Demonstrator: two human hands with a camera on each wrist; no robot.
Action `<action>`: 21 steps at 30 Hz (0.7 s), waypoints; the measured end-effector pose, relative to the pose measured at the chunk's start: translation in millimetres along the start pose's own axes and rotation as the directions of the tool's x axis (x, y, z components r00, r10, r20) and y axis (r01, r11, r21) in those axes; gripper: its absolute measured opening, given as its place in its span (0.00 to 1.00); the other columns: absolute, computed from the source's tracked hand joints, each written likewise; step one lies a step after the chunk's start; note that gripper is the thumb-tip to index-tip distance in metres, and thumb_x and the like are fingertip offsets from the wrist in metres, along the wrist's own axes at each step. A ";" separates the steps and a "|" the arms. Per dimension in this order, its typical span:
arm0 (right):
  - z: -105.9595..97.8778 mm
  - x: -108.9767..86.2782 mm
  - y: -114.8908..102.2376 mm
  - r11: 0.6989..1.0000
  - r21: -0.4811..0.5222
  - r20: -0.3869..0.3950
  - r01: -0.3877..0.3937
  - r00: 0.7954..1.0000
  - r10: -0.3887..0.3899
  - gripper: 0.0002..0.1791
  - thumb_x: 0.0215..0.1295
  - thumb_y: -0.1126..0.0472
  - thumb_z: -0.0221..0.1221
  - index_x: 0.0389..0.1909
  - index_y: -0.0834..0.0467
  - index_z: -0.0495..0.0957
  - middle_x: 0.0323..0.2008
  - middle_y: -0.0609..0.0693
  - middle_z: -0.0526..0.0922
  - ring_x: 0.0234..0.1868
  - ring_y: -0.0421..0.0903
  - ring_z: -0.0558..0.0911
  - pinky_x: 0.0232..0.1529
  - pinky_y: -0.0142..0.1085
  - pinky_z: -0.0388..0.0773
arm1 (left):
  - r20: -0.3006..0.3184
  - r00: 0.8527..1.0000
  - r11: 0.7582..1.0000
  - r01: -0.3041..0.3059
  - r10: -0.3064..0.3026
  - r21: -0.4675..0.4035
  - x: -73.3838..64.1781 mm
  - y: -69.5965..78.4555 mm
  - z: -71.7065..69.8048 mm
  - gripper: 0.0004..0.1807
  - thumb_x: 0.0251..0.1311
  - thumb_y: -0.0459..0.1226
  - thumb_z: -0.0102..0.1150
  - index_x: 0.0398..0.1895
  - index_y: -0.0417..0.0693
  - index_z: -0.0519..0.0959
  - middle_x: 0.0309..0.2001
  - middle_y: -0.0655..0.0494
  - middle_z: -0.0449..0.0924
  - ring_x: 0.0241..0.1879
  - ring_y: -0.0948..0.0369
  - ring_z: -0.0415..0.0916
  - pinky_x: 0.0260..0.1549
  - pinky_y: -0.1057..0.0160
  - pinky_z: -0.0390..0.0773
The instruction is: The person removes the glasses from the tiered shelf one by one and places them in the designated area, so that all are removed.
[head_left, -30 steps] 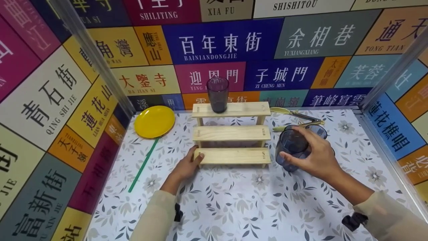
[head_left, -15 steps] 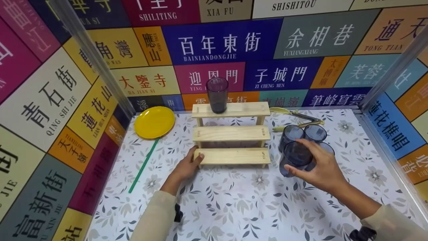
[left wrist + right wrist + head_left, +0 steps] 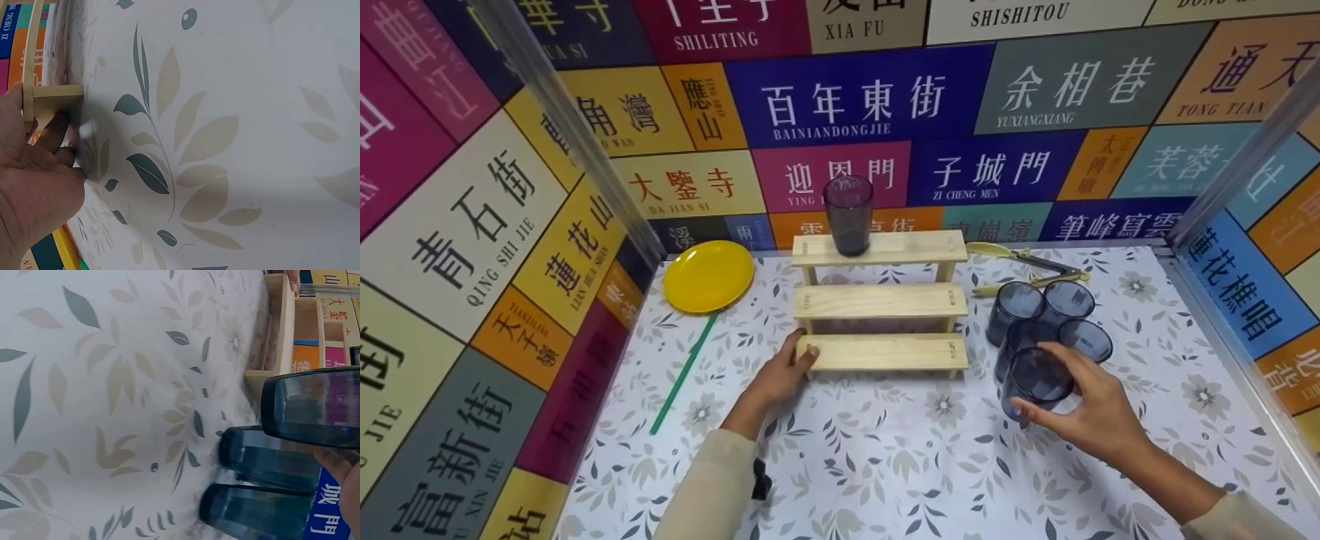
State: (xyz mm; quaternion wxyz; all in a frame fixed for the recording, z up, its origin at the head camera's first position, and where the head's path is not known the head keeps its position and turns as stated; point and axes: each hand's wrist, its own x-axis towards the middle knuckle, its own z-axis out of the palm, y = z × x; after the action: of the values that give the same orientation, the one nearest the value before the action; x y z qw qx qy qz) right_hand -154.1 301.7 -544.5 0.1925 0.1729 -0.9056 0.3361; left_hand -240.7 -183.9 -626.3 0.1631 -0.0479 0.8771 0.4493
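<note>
My right hand [image 3: 1063,388] grips a dark translucent cup [image 3: 1030,375] by its side, just above the floral tabletop [image 3: 885,457] and right of a three-step wooden shelf [image 3: 881,301]. The right wrist view shows that cup [image 3: 315,405] large, with my fingers [image 3: 344,461] beneath it. Behind it stands a cluster of several matching cups [image 3: 1065,301]; two of these cups [image 3: 270,458] lie below the held one in the right wrist view. One more cup [image 3: 847,214] stands on the top step. My left hand [image 3: 797,361] holds the left end of the lowest step [image 3: 53,98].
A yellow plate [image 3: 707,275] lies at the back left, with a green straw [image 3: 682,373] in front of it. Yellow-tipped tongs [image 3: 1027,264] lie behind the cup cluster. Walls with coloured signs [image 3: 855,97] enclose the table on three sides.
My right hand has carried the cup toward me and a little to the right, uncovering the cup cluster behind it. The left hand has stayed on the shelf.
</note>
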 end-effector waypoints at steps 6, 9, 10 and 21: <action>4.8 -11.1 7.2 1.000 0.027 -0.031 0.003 1.000 -0.002 0.54 0.43 0.57 0.91 0.76 0.57 0.78 0.62 0.57 0.88 0.60 0.29 0.80 0.53 0.11 0.72 | -0.010 1.000 1.000 -0.003 0.003 -0.001 -1.6 0.1 -1.4 0.43 0.83 0.67 0.46 0.92 0.66 0.50 0.86 0.36 0.62 0.82 0.33 0.65 0.80 0.31 0.61; 8.0 -17.4 11.3 1.000 0.015 -0.039 -0.023 0.999 0.024 0.55 0.43 0.56 0.91 0.75 0.56 0.78 0.64 0.58 0.87 0.61 0.35 0.82 0.54 0.10 0.71 | -0.009 1.000 1.000 -0.009 0.009 0.001 -0.9 -1.0 -0.6 0.42 0.83 0.66 0.46 0.92 0.66 0.51 0.85 0.36 0.63 0.81 0.33 0.65 0.80 0.31 0.63; 9.1 -19.7 13.0 0.999 0.010 -0.041 -0.033 0.999 0.033 0.55 0.42 0.55 0.91 0.75 0.56 0.78 0.64 0.58 0.87 0.61 0.37 0.83 0.54 0.10 0.71 | -0.008 1.000 1.000 -0.010 0.010 0.003 -0.7 -1.3 -0.1 0.43 0.83 0.66 0.46 0.92 0.65 0.51 0.85 0.36 0.63 0.81 0.33 0.66 0.79 0.31 0.63; 25.5 -37.6 29.7 0.994 0.015 -0.069 -0.112 0.991 0.113 0.53 0.43 0.55 0.91 0.73 0.56 0.79 0.62 0.58 0.87 0.58 0.42 0.85 0.53 0.11 0.70 | 0.000 1.000 1.000 -0.004 0.004 -0.010 -1.4 -0.2 -0.8 0.42 0.83 0.66 0.46 0.92 0.67 0.51 0.86 0.37 0.61 0.83 0.33 0.62 0.81 0.31 0.60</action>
State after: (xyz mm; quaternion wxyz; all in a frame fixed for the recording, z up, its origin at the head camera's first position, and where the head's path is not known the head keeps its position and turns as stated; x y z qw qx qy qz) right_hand -140.6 312.6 -595.8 0.2037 0.1108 -0.9047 0.3573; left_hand -239.6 -184.8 -625.5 0.1619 -0.0472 0.8749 0.4540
